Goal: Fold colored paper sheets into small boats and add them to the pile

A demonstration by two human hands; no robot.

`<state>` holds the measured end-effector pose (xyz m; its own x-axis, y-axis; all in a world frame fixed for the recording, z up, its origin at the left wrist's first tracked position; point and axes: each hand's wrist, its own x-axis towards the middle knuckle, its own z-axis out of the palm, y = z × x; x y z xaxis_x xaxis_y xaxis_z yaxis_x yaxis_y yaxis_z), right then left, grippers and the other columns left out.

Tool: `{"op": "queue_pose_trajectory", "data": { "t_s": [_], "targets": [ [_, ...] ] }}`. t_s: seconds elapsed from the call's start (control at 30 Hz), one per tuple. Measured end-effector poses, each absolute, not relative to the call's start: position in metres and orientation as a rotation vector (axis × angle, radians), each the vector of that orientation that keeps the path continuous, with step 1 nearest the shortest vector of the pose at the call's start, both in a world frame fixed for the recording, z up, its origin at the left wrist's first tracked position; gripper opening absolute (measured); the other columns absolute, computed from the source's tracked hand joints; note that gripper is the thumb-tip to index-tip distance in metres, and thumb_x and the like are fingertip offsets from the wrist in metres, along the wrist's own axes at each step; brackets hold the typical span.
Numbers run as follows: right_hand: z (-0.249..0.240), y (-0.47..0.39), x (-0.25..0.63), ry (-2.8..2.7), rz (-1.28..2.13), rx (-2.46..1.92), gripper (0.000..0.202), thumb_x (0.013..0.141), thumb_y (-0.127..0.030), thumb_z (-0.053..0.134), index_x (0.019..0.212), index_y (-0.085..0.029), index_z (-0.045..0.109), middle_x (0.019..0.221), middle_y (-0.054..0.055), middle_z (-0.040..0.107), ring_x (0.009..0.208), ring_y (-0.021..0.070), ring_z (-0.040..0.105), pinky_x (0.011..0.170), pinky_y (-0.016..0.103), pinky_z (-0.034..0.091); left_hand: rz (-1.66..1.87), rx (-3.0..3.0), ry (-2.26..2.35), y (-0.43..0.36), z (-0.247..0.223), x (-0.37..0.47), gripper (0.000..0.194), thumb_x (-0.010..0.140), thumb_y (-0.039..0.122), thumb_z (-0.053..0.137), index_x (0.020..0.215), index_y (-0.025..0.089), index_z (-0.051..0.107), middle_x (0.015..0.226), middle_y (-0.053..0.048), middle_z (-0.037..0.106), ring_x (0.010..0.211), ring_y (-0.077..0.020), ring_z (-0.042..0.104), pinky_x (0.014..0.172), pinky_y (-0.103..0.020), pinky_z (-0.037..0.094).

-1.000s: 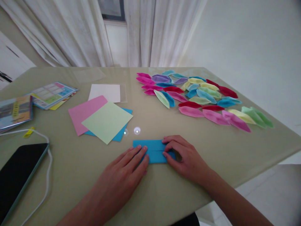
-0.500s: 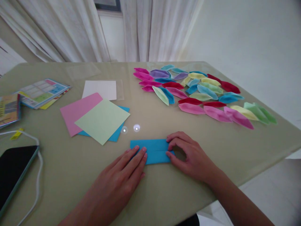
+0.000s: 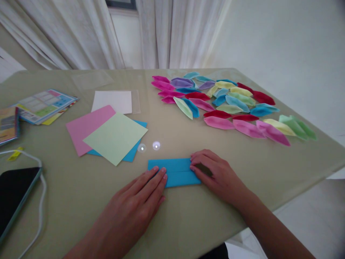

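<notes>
A blue sheet of paper (image 3: 178,172) lies folded into a long strip, with a crease line running along its middle. My left hand (image 3: 140,201) rests flat on the strip's left part, fingers stretched out and pressing it to the table. At the right end, my right hand (image 3: 215,176) has thumb and index finger pinched together on the paper near the middle line; the fingers hide that upper right corner. Beyond the strip, to the left, a pale green square sheet (image 3: 115,138) overlaps a pink sheet (image 3: 88,126) and another blue sheet (image 3: 131,155).
Several folded, boat-like paper pieces (image 3: 218,123) in many colours cover the table's far right. A white sheet (image 3: 113,101) lies behind the loose squares. At left are printed packets (image 3: 48,106), a phone (image 3: 17,194) and a white cable (image 3: 41,201). The table edge (image 3: 296,196) slants at right.
My right thumb has moved up from the strip's lower edge to the middle line, closing against the index finger. My left hand stays in place. The view has shifted slightly.
</notes>
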<state>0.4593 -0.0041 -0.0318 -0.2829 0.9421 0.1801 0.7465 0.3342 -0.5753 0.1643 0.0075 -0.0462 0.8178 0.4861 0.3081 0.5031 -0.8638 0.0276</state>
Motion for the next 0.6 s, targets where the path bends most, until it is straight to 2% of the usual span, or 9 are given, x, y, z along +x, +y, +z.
{"op": "queue_pose_trajectory", "data": {
  "t_s": [0.2, 0.33, 0.5, 0.6],
  "targets": [
    [-0.0276, -0.0056, 0.4609, -2.103, 0.578, -1.469, 0.015, 0.109, -0.026, 0.054, 0.116, -0.024, 0.067, 0.116, 0.009, 0.073, 0.109, 0.0244, 0.069, 0.095, 0.04, 0.057, -0.437, -2.955, -0.812, 0.0073, -0.0477, 0.1645, 0.04, 0.11, 0.024, 0.049, 0.146, 0.013, 0.061, 0.155, -0.012, 0.062, 0.143, -0.0268, 0.059, 0.114, -0.043, 0.053],
    [-0.0253, -0.0068, 0.4628, -2.031, 0.607, -1.505, 0.02, 0.111, -0.027, 0.049, 0.12, -0.025, 0.066, 0.114, 0.008, 0.075, 0.104, 0.0234, 0.071, 0.091, 0.038, 0.058, -0.362, -2.973, -0.777, 0.0078, -0.0459, 0.1627, 0.046, 0.109, 0.019, 0.048, 0.154, 0.016, 0.054, 0.159, -0.011, 0.058, 0.147, -0.0278, 0.055, 0.113, -0.044, 0.054],
    [-0.0235, -0.0094, 0.4627, -2.126, 0.612, -1.406, 0.019, 0.103, -0.031, 0.065, 0.121, -0.026, 0.067, 0.124, 0.01, 0.071, 0.115, 0.0267, 0.068, 0.099, 0.043, 0.058, -0.352, -2.957, -0.776, 0.0077, -0.0423, 0.1636, 0.042, 0.111, 0.021, 0.042, 0.15, 0.016, 0.059, 0.156, -0.012, 0.06, 0.144, -0.0301, 0.058, 0.108, -0.047, 0.058],
    [-0.0231, -0.0106, 0.4623, -2.213, 0.572, -1.35, 0.014, 0.103, -0.029, 0.067, 0.116, -0.027, 0.07, 0.133, 0.011, 0.067, 0.123, 0.0271, 0.064, 0.105, 0.044, 0.057, -0.373, -2.935, -0.799, 0.0074, -0.0425, 0.1649, 0.042, 0.112, 0.023, 0.041, 0.15, 0.017, 0.059, 0.155, -0.01, 0.061, 0.143, -0.0288, 0.059, 0.107, -0.046, 0.059]
  ]
}}
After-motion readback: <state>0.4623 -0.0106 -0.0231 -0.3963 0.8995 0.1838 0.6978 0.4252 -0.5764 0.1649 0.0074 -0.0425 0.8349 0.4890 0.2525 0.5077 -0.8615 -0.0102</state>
